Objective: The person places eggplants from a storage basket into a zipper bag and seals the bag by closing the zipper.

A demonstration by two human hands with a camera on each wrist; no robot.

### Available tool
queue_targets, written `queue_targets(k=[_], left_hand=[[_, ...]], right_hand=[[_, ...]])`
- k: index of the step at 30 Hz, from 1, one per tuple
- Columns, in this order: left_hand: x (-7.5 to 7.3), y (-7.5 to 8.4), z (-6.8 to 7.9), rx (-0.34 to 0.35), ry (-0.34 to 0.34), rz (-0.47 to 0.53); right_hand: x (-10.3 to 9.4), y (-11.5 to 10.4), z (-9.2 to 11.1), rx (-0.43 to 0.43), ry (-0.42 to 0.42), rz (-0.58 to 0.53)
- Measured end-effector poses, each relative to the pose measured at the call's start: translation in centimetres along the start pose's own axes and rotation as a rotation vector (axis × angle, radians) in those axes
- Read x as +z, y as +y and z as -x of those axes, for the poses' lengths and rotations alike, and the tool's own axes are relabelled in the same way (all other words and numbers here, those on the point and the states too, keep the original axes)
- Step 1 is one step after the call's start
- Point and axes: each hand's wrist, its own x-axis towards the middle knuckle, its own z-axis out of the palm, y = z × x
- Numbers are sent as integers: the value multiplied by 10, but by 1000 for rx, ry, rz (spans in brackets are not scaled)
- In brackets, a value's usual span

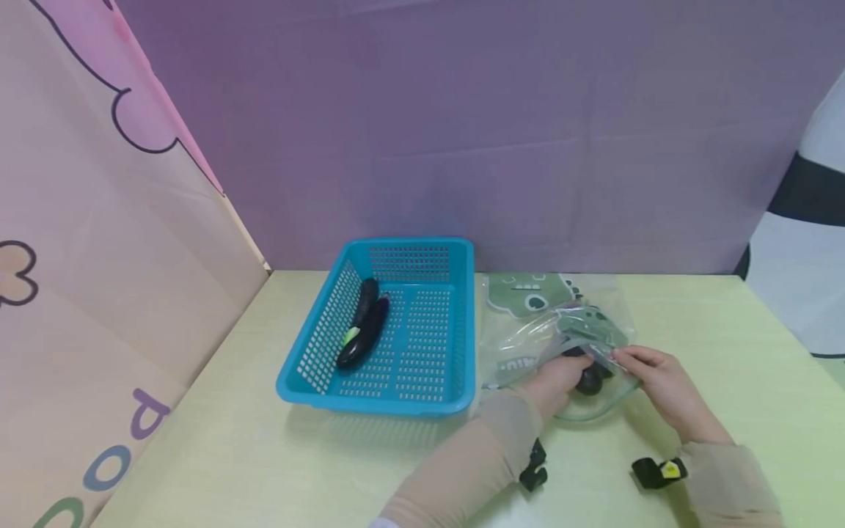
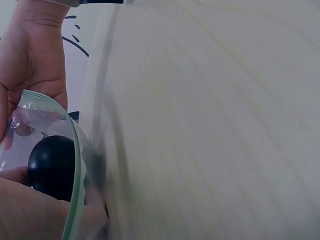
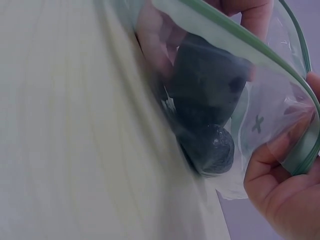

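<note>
A clear zip bag with a green rim and a green cartoon print lies on the table, its mouth held apart. At that mouth, my left hand grips a dark eggplant, whose rounded end shows inside the rim in the left wrist view. My right hand pinches the bag's rim between thumb and fingers, seen closely as the right hand in its wrist view. Through the plastic, another dark rounded end shows below the eggplant; whether it is a second eggplant I cannot tell.
Left of the bag stands a blue plastic basket with perforated walls. Two eggplants lie along its left side. A purple backdrop rises behind the pale table, and a printed cloth hangs on the left.
</note>
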Motion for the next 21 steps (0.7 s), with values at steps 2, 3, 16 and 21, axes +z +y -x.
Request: queue_targets(k=[2, 3, 16, 21], left_hand=[[0, -1, -1, 5, 2, 0], [1, -1, -1, 7, 4, -5], [8, -5, -7, 40, 46, -71], [6, -3, -8, 32, 9, -90]], right_hand=[[0, 0, 0, 0, 3, 1], [0, 0, 0, 1, 5, 6], [2, -2, 1, -17, 47, -18], [3, -2, 1, -16, 44, -41]])
